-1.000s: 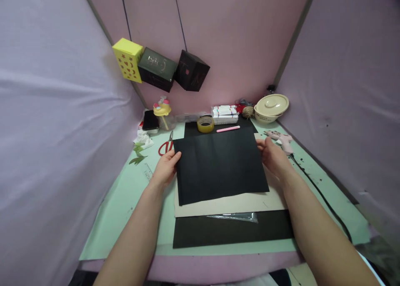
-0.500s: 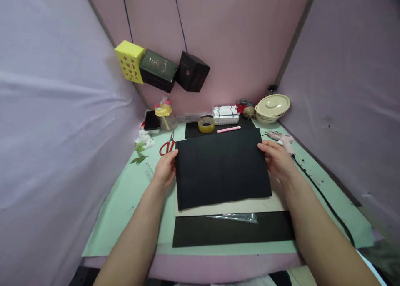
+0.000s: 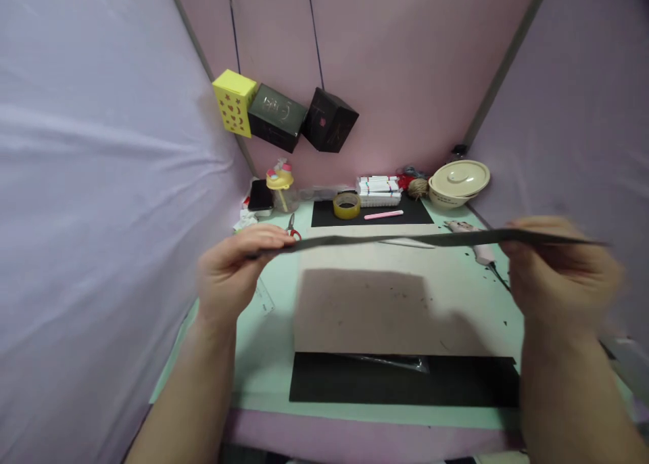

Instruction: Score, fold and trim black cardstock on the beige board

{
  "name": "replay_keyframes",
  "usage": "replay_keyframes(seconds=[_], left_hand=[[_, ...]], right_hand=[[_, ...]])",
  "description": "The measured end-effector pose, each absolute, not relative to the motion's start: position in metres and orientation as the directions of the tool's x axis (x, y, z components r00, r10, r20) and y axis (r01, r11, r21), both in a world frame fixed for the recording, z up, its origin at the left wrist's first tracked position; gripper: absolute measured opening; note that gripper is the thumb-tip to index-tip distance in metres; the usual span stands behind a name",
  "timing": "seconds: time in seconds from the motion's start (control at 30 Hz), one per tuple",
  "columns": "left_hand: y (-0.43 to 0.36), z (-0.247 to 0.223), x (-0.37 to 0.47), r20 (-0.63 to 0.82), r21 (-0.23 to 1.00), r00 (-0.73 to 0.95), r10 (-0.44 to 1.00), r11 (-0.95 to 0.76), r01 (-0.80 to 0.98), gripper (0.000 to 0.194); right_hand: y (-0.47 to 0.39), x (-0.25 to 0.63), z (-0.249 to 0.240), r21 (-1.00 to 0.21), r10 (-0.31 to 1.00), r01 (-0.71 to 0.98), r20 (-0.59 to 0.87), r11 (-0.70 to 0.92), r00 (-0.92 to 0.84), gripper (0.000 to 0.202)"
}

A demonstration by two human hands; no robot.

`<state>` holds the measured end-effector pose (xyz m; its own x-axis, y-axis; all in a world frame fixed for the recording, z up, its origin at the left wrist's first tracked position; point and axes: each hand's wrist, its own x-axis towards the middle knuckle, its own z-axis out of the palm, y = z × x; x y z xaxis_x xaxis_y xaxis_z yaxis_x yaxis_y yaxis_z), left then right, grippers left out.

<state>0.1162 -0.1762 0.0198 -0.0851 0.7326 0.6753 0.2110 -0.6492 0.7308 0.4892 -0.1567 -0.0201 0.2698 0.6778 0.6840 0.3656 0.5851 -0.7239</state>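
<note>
A black sheet of card [image 3: 365, 239] is raised above the table and seen nearly edge-on, as a thin dark strip. At its left end my left hand [image 3: 230, 268] pinches it between thumb and fingers. My right hand [image 3: 560, 274], a little blurred, grips the right end. Below lies a beige board [image 3: 365, 312], with a shadow and small dark scraps on it. More black card [image 3: 400, 383] sticks out under the board's near edge, along with a clear plastic sleeve [image 3: 400, 361]. A slim white tool [image 3: 410, 243] shows partly behind the raised card.
Tape [image 3: 347, 205], a pink pen [image 3: 384, 215], white markers [image 3: 378, 190] and twine [image 3: 418, 189] sit at the back. Scissors [image 3: 292, 227] and a ruler [image 3: 264, 296] lie left; a glue gun [image 3: 481, 251] and lidded bowl [image 3: 459, 180] right. Boxes [image 3: 278, 116] hang on the wall.
Both hands have lifted the black card and tipped it from face-on to edge-on. My hands are farther apart, uncovering the beige board and the white tool. The view has shifted slightly.
</note>
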Motion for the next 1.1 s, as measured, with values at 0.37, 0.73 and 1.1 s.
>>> replay_keyframes(seconds=[0.37,0.73,1.1], left_hand=[[-0.222,-0.099,0.104,0.42,0.398,0.516,0.747,-0.662,0.635,0.024],[-0.232,-0.108,0.103,0.37,0.264,0.588,0.72,-0.688,0.676,0.057],[-0.235,-0.116,0.1,0.318,0.384,0.531,0.785,-0.619,0.685,0.043]], right_hand=[[-0.201,0.527,-0.121,-0.351,0.693,0.624,0.549,0.698,-0.467,0.029],[-0.212,0.528,-0.132,-0.257,0.74,0.707,0.389,0.659,-0.548,0.063],[-0.213,0.53,-0.137,-0.434,0.82,0.698,0.352,0.57,-0.45,0.03]])
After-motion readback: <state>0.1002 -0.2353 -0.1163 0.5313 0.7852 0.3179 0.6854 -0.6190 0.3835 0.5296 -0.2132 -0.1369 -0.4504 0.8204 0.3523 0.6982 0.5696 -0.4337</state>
